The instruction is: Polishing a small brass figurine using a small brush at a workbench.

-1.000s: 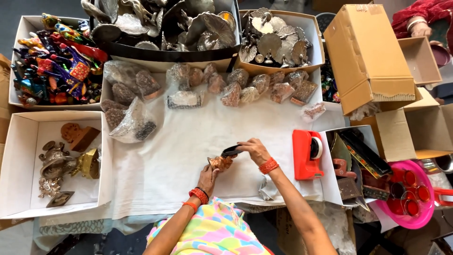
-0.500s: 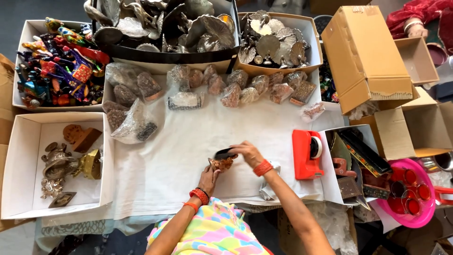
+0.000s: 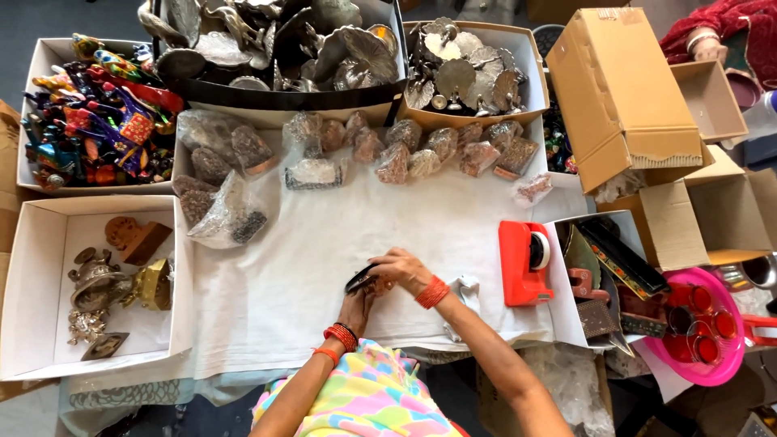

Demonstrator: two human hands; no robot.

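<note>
- Left hand (image 3: 356, 306) curls narrowly around a small brownish piece (image 3: 377, 286).
- Right hand (image 3: 398, 269) pinches a dark flat object (image 3: 360, 279) touching it.
- Both lie on the white surface (image 3: 283, 275), with the red tape dispenser (image 3: 522, 263) at 3 o'clock.

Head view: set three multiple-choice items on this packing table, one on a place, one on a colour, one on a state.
1. The red tape dispenser lies:
A. right of the hands
B. in the white box at left
C. beside the colourful figurines

2. The round plastic tray at far right is:
A. blue
B. pink
C. white

3. The small dark object is:
A. lying alone on the cloth
B. held between both hands
C. inside a cardboard box

Answers: A, it sits right of the right hand; B, its rim is bright pink; B, the left hand meets the right around it.
</note>
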